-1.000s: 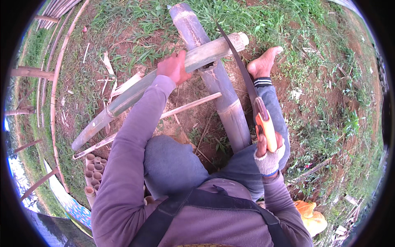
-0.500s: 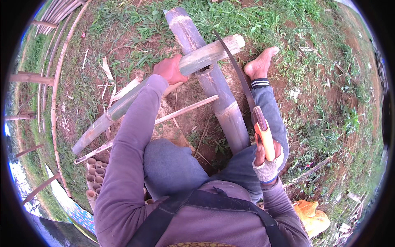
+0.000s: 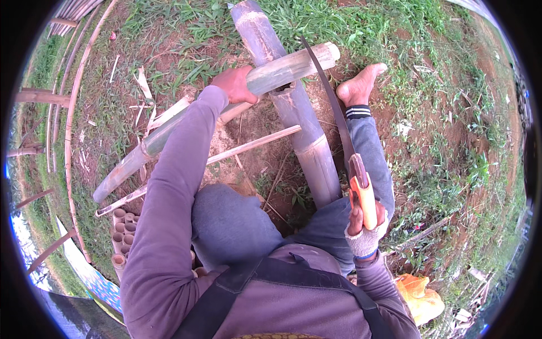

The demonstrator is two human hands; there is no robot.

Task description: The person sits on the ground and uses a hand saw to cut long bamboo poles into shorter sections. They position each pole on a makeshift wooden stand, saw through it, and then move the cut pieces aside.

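Note:
A greenish bamboo pole [image 3: 288, 72] lies slantwise across a thicker grey bamboo log [image 3: 313, 152], which has a dark notch beside the crossing. My bare left hand [image 3: 232, 85] is closed round the pole just left of the log. In my right hand [image 3: 367, 223], which wears a whitish fingerless glove, is the orange handle of a handsaw [image 3: 334, 107]. The long, curved dark blade points up and away, passing over the pole near its pale cut end. Whether its teeth touch the pole I cannot tell.
A thin split bamboo strip [image 3: 254, 148] lies below the pole. Short cut bamboo tubes [image 3: 118, 260] are stacked at the left by my arm. My bare foot [image 3: 361, 85] rests right of the blade. An orange bag [image 3: 419, 299] lies at lower right; bamboo rails [image 3: 72, 124] stand left.
The view has shifted slightly. The saw handle has come a little toward my body, with the blade still across the pole's end. My left hand keeps its place on the pole.

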